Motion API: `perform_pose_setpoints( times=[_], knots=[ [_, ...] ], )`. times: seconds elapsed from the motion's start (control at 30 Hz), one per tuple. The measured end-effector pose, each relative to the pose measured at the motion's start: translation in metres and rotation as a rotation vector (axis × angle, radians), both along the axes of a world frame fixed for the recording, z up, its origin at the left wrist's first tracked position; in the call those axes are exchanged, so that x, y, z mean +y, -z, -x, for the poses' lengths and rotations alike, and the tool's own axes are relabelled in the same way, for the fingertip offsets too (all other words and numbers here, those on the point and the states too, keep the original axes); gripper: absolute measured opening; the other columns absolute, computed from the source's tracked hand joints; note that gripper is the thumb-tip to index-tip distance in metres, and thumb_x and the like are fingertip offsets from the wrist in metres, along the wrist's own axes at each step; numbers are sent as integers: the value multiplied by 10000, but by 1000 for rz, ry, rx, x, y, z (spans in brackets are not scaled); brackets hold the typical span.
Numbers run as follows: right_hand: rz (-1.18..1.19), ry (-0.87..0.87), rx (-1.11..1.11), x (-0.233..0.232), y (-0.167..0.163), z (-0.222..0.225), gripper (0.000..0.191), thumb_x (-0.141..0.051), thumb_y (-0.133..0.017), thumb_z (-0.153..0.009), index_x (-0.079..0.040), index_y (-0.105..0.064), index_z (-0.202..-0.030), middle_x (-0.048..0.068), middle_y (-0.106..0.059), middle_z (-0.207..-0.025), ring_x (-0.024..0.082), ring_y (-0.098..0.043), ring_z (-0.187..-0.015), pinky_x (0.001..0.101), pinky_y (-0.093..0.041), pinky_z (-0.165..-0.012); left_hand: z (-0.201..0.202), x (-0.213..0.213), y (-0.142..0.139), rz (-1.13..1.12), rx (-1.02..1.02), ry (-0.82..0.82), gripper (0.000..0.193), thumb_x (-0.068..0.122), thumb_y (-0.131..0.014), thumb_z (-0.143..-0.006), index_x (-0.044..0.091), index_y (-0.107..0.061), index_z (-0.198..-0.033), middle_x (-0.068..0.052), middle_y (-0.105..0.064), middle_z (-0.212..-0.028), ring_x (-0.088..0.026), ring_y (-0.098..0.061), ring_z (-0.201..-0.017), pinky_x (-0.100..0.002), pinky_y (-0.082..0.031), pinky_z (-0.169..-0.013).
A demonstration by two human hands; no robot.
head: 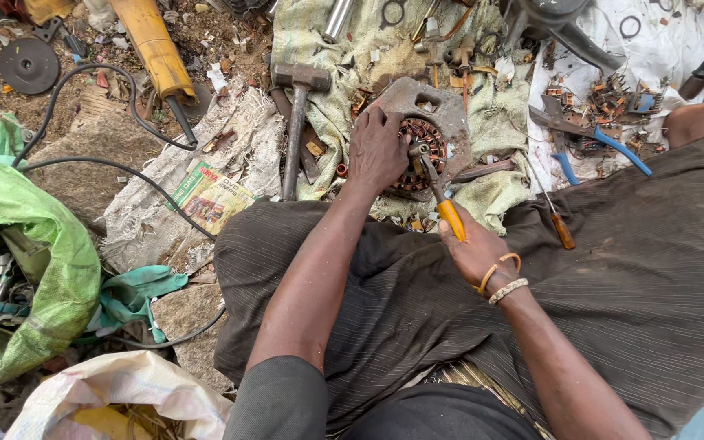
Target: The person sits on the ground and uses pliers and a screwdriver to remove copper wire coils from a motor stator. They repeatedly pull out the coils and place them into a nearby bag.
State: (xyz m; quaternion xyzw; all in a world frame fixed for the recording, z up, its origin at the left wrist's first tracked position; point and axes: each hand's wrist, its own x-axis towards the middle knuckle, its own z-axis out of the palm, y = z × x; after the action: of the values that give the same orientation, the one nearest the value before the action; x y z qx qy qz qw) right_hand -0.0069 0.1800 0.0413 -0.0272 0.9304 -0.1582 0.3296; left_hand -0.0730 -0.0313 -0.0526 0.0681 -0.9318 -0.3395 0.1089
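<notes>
Down at the bottom, closest to the lens, it's dark striped cloth [613, 269] draped over the person's lap, both forearms reaching out across it.

Main thing is a motor stator [429, 134]: grey metal plate with a round ring of copper windings in the middle. It's sitting on a dirty sack [327, 49] spread on the ground, right past the edge of the lap cloth.

Left hand [376, 151] is pressed flat over the left side of the stator, fingers curled over its rim, so that grip is clamped on it. Right hand [478, 253] is just on the near side of the stator, grip wrapped tight around the orange handle of a tool [442, 191] whose metal end pokes into the copper ring. Can't make out exactly what kind of tool head it is. A couple of bangles sit on that wrist.

Everything else, going out from the stator:
- sledgehammer [297, 122] just to its left, head pointing away from the person
- screwdriver with a brown handle [556, 218] to its right, near the lap cloth
- blue-handled pliers [596, 138] further right on a white sheet, among small copper scraps
- yellow power tool [152, 49] with a black cable, well off to the left
- green bag [26, 244] far left
</notes>
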Motion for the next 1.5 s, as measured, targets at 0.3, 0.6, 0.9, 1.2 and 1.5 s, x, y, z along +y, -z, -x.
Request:
perform_pose_setpoints(
  times=[0.3,0.6,0.9,1.2,1.5],
  knots=[
    [-29,-100,38,7,13,24,617,-561,-452,-993,-226,-441,-1510,210,-736,-1047,424,-705,-944,528,-537,-839,0,0,-5,17,-15,-46,298,261,-702,-922,22,-631,-1085,-173,-565,-1062,-333,-555,-1033,-495,-458,-901],
    [169,170,-193,17,41,15,531,-572,-490,-1025,-74,-630,-1144,94,-664,-807,260,-643,-697,425,-533,-632,1,5,5,-1,-46,-96,266,321,-616,-1029,64,-608,-1096,-169,-549,-1087,-338,-515,-1043,-516,-396,-936],
    [1189,843,-909,24,80,-14,405,-409,-530,-997,-104,-585,-1257,59,-598,-815,144,-528,-591,280,-457,-496,1,17,32,12,-36,-141,235,334,-547,-1043,172,-605,-1203,-122,-486,-1309,-356,-432,-1271,-577,-307,-1054],
    [1947,853,-1470,25,63,-61,277,-303,-480,-1175,-80,-518,-1334,44,-540,-850,104,-479,-627,250,-430,-546,4,11,32,-13,-101,-139,235,353,-520,-1056,182,-615,-1186,-114,-495,-1342,-362,-425,-1273,-570,-312,-1043],
    [1036,732,-622,114,-25,-60,452,-294,-553,-987,11,-563,-1319,88,-598,-780,145,-568,-593,302,-481,-486,1,8,23,-78,61,-171,238,296,-593,-1028,132,-621,-1198,-132,-548,-1316,-355,-481,-1195,-538,-370,-1022]
  ],
)
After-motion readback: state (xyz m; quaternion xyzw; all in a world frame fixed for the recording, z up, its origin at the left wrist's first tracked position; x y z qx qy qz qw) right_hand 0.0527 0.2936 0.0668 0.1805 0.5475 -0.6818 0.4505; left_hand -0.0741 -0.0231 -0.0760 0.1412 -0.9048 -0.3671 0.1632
